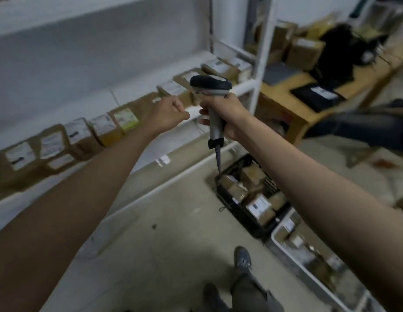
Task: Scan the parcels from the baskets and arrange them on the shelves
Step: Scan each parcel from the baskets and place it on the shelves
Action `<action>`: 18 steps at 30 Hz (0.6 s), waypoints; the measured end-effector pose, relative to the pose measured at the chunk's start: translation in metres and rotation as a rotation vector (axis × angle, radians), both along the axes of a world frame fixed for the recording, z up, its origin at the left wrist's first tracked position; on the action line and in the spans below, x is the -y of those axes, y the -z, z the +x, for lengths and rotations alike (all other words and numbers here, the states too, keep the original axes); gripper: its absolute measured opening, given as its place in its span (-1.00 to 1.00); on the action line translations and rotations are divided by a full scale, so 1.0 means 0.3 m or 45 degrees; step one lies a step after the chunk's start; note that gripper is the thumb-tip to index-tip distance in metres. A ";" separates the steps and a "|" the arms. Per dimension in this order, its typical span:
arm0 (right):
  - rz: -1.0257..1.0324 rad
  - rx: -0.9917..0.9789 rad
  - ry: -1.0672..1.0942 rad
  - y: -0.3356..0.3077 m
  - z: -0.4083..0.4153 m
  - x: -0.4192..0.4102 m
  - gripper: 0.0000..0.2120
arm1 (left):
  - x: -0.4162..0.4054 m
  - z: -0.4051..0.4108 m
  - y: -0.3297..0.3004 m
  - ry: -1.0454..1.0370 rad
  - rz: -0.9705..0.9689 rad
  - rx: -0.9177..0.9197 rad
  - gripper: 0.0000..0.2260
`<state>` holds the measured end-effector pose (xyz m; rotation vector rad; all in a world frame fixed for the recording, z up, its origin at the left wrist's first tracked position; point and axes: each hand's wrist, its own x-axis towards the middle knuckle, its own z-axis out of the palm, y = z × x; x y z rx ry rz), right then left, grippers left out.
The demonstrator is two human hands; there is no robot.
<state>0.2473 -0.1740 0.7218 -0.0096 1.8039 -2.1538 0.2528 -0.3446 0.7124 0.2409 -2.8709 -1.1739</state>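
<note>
While the right hand [220, 113] grips the grey-handled barcode scanner with its black head [210, 86], the left hand [167, 112] is curled into a loose fist and holds nothing, just in front of the row of brown cardboard parcels with white labels [101, 129] on the white metal shelf [243, 87]. More parcels wait in the black plastic basket [238, 212] on the floor. The next parcel is probably best lifted label up, with the scanner held steady over it.
</note>
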 end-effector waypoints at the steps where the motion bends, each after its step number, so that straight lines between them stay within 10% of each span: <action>1: 0.013 0.047 0.048 0.052 0.025 -0.060 -0.87 | -0.061 0.007 0.051 0.058 0.002 0.053 -0.88; 18: 0.037 0.706 0.853 0.762 0.603 -1.133 -0.87 | -1.225 0.292 0.783 0.826 -0.210 0.722 -0.90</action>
